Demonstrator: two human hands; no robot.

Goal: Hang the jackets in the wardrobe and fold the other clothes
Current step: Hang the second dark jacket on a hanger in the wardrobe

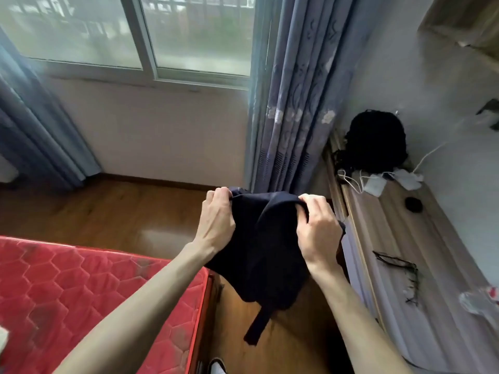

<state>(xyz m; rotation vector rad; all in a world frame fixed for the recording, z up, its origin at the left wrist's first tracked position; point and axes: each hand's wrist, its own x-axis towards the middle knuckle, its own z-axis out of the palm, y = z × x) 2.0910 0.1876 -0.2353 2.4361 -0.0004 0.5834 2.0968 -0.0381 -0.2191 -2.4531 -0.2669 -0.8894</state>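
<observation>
A dark navy garment (263,255) hangs in the air in front of me, above the wooden floor between the bed and the desk. My left hand (217,221) grips its upper left edge, fingers curled over the cloth. My right hand (317,229) grips the upper right edge the same way. The cloth bunches between the two hands and droops below them, and a narrow strip dangles from its bottom. What kind of garment it is cannot be told.
A bed with a red quilted mattress (89,290) fills the lower left. A wooden desk (399,233) runs along the right wall with a black bag (376,140), white chargers and cables. Blue curtains (294,103) hang beside the window. A wooden floor (108,209) lies ahead.
</observation>
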